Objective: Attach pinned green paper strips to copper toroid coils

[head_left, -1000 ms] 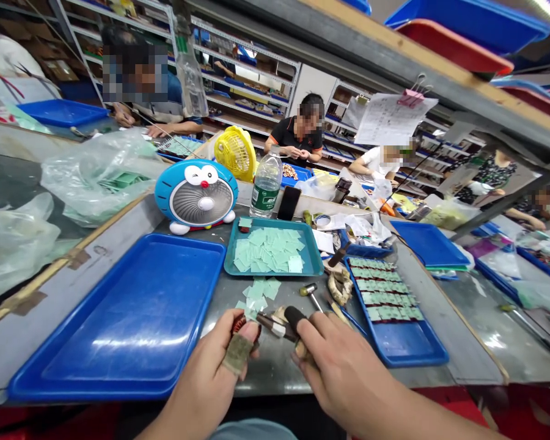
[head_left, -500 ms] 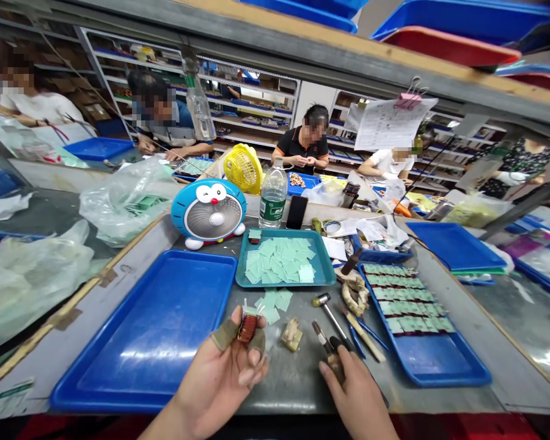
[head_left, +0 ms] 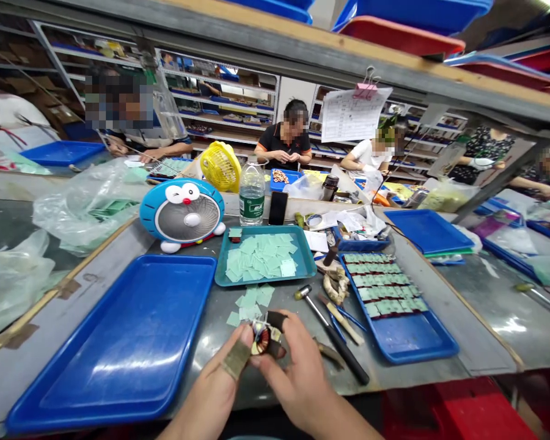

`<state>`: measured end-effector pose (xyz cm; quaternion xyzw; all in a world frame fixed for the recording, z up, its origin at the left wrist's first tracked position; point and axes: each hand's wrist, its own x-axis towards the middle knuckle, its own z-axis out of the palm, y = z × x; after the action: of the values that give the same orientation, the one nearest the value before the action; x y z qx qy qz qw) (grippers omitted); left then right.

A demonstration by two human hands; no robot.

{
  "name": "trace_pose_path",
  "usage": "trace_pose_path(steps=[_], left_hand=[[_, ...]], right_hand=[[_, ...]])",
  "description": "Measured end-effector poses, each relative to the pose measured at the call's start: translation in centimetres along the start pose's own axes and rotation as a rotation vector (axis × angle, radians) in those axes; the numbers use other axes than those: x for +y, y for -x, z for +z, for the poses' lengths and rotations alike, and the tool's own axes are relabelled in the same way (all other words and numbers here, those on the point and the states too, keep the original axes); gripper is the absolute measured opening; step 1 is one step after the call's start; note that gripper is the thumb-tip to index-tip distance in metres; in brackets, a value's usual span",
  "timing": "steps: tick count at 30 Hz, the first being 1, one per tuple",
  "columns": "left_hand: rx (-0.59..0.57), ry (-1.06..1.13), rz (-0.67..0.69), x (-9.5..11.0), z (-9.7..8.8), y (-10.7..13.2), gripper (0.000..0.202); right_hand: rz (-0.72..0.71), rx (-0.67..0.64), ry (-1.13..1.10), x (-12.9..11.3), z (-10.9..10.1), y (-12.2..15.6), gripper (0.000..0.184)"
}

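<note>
A small coil wound with copper-coloured wire (head_left: 262, 340) is held in front of me, between both hands. My left hand (head_left: 222, 376), with tape round its thumb, closes on the coil's left side. From the right, my right hand (head_left: 300, 366) curls its thumb and covered fingertips around the same coil; its fingers hide part of it. Loose pale green sheets (head_left: 250, 300) lie on the bench just beyond. A hammer (head_left: 337, 339) rests right of my hands, and a worn tool (head_left: 329, 353) lies partly behind my right hand.
Further back stands a teal tray (head_left: 308, 269) with green sheets. To the left lies a blue tray (head_left: 114, 348); another blue tray (head_left: 412, 348), on the right, carries rows of green-topped coils. Pliers (head_left: 337, 324), a fan (head_left: 183, 214) and a bottle (head_left: 252, 198) are also here. Co-workers sit opposite.
My right hand has left the tool on the bench and moved left to the coil. My left hand has turned, bringing the coil between both hands. The view has swung right.
</note>
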<state>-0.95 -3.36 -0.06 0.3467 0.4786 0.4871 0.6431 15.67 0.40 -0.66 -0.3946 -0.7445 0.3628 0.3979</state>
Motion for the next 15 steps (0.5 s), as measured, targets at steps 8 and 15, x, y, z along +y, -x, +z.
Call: trace_pose_path(steps=[8,15], left_hand=[[-0.053,-0.916,0.588,-1.3,-2.7,-0.3,0.034],[-0.102,-0.963,0.378,-1.1,-5.0,-3.8,0.027]], right_hand=[[0.365,-0.211,-0.637,2.6,0.5,3.8,0.047],[0.105,-0.241,0.333,8.6,-1.8,-0.7,0.051]])
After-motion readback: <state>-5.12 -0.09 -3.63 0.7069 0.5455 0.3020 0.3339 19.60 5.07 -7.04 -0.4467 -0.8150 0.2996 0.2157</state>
